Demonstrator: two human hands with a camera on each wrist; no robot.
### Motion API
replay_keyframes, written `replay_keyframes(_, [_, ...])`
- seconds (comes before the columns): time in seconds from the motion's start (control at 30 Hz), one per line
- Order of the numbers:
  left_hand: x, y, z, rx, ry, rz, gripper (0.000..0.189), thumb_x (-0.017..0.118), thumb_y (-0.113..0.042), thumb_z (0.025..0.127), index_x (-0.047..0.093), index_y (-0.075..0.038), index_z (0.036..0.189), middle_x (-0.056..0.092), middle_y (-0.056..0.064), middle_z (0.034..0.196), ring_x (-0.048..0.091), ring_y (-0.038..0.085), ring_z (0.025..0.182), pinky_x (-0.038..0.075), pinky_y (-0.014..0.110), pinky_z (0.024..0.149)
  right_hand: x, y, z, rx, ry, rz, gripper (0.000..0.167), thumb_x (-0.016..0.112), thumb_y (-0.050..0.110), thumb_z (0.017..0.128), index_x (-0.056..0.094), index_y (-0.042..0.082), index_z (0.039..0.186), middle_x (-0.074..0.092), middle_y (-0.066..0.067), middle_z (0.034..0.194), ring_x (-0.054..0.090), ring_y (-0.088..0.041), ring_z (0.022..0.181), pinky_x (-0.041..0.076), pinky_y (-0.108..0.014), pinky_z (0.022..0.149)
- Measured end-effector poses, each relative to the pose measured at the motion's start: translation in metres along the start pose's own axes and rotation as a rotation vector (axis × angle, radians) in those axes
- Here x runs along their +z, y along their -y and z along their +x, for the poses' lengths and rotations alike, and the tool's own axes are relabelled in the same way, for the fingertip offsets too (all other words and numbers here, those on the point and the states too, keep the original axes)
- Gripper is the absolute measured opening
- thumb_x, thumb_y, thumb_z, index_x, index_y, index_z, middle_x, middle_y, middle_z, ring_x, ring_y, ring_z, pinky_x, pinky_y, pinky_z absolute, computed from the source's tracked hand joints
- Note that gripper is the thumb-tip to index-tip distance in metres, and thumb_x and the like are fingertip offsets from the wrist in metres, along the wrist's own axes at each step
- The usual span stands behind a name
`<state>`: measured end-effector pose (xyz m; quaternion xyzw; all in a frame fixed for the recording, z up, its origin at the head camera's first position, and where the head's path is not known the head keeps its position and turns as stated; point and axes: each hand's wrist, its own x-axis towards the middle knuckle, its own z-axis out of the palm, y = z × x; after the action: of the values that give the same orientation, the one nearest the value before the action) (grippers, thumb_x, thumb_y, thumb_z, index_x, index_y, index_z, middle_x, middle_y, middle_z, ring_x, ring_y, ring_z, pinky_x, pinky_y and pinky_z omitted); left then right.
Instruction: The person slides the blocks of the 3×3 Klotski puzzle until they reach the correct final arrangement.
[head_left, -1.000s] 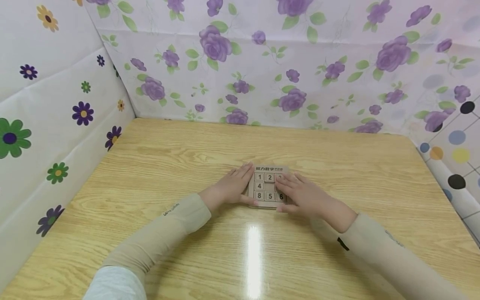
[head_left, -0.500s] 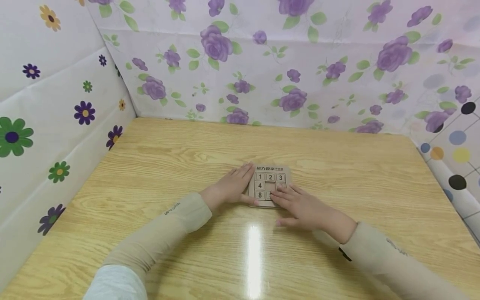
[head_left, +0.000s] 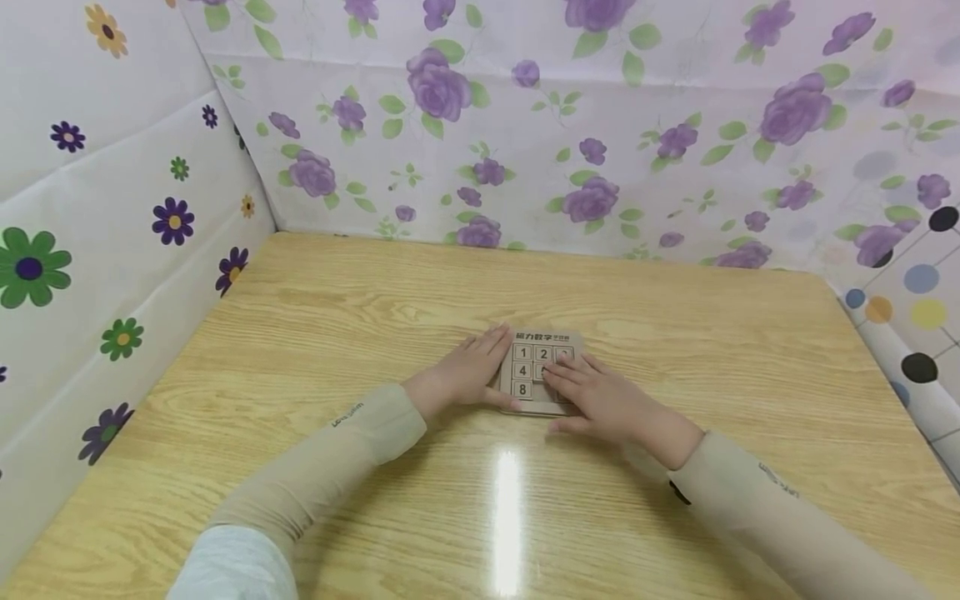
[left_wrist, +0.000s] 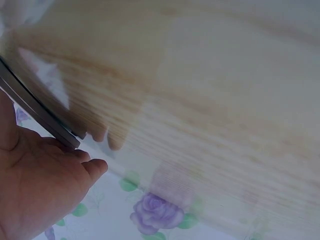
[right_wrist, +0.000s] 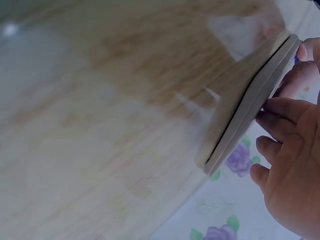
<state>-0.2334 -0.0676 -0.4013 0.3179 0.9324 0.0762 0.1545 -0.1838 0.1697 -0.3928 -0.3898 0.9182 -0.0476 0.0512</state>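
A flat number slide puzzle (head_left: 542, 337) lies on the table, with tiles 1, 2, 4 and 8 readable. My left hand (head_left: 468, 371) rests along its left edge, fingers straight and thumb at the lower left corner. Straight fingertips of my right hand (head_left: 611, 400) touch a tile (head_left: 539, 372) in the middle cell and cover most of its number. The right column is largely hidden under that hand; the bottom middle cell shows no tile. Edge-on, the board (left_wrist: 37, 107) stands by the left hand (left_wrist: 47, 180) in the left wrist view.
The wooden table (head_left: 360, 308) has a glossy top with a bright light reflection (head_left: 507, 517) in front of the puzzle. Floral cloth (head_left: 442, 150) hangs behind it, with patterned cloths at both sides.
My right fingertips moved from the right column to the bottom middle, then up to the middle. The bottom middle tile slid up into the middle cell. My left hand stayed put.
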Motion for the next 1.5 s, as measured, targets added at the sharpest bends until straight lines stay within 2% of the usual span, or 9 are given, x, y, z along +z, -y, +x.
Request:
replay_keyframes(0.17, [-0.001, 0.000, 0.000, -0.003, 0.005, 0.002, 0.114, 0.059, -0.067, 0.078, 0.002, -0.002, 0.152, -0.003, 0.014, 0.160, 0.001, 0.026, 0.148, 0.008, 0.044, 0.121, -0.002, 0.007, 0.000, -0.005, 0.013, -0.021, 0.075, 0.053, 0.052, 0.091, 0.040, -0.001, 0.143, 0.036, -0.015, 0.151, 0.027, -0.033, 0.142, 0.018, -0.053, 0.117])
replay_keyframes(0.5, [-0.002, -0.002, 0.000, 0.001, 0.002, 0.022, 0.114, 0.058, -0.067, 0.079, 0.002, -0.001, 0.152, -0.002, 0.015, 0.160, 0.002, 0.028, 0.148, 0.009, 0.045, 0.121, -0.001, 0.030, 0.001, -0.085, 0.031, 0.013, 0.078, 0.052, 0.056, 0.089, 0.039, 0.000, 0.143, 0.035, -0.014, 0.151, 0.027, -0.034, 0.142, 0.017, -0.053, 0.118])
replay_keyframes(0.97, [-0.003, -0.003, -0.001, -0.003, 0.007, 0.001, 0.113, 0.059, -0.067, 0.079, 0.002, -0.001, 0.152, -0.002, 0.014, 0.160, 0.002, 0.028, 0.148, 0.008, 0.044, 0.121, 0.002, 0.023, -0.007, -0.067, 0.026, 0.023, 0.074, 0.052, 0.053, 0.091, 0.041, 0.001, 0.143, 0.036, -0.014, 0.151, 0.027, -0.034, 0.142, 0.016, -0.053, 0.118])
replay_keyframes(1.27, [-0.003, -0.002, -0.001, 0.004, -0.001, 0.008, 0.113, 0.059, -0.067, 0.079, 0.003, 0.000, 0.152, -0.002, 0.015, 0.159, 0.003, 0.028, 0.148, 0.010, 0.046, 0.120, 0.002, 0.026, -0.001, -0.081, 0.015, 0.050, 0.075, 0.052, 0.054, 0.091, 0.040, 0.002, 0.143, 0.036, -0.013, 0.151, 0.028, -0.033, 0.142, 0.017, -0.053, 0.118])
replay_keyframes(1.5, [-0.002, -0.002, -0.001, 0.005, 0.000, 0.008, 0.113, 0.059, -0.066, 0.079, 0.004, -0.001, 0.152, -0.001, 0.015, 0.160, 0.003, 0.028, 0.148, 0.011, 0.046, 0.120, 0.004, 0.027, 0.002, -0.072, 0.043, 0.064, 0.077, 0.050, 0.056, 0.091, 0.038, 0.002, 0.145, 0.033, -0.012, 0.153, 0.025, -0.032, 0.143, 0.016, -0.051, 0.118])
